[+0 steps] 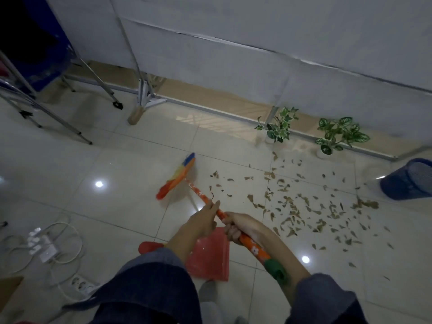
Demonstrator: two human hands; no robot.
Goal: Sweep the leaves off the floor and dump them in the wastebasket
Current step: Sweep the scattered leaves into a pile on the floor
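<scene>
Broom [187, 181]: orange patterned handle with a green end cap, multicoloured bristle head lying on the tiled floor [117, 164] left of centre, clear of the leaves.
Left hand [205, 218]: fingers clamped round the handle at mid-length.
Right hand [236, 226]: fingers wrapped tight on the handle just nearer the body, almost touching the left.
Dry leaves [304, 206]: brown, scattered over the tiles right of the broom, thickest toward the right.
Wastebasket [406, 181]: blue, perforated, at the far right edge, just beyond the leaf scatter.
Dustpan [208, 260]: red, flat on the floor beneath the forearms.
Potted plants [341, 134]: two, standing along the far wall.
Power strips and cables [46, 249]: white, near left.
</scene>
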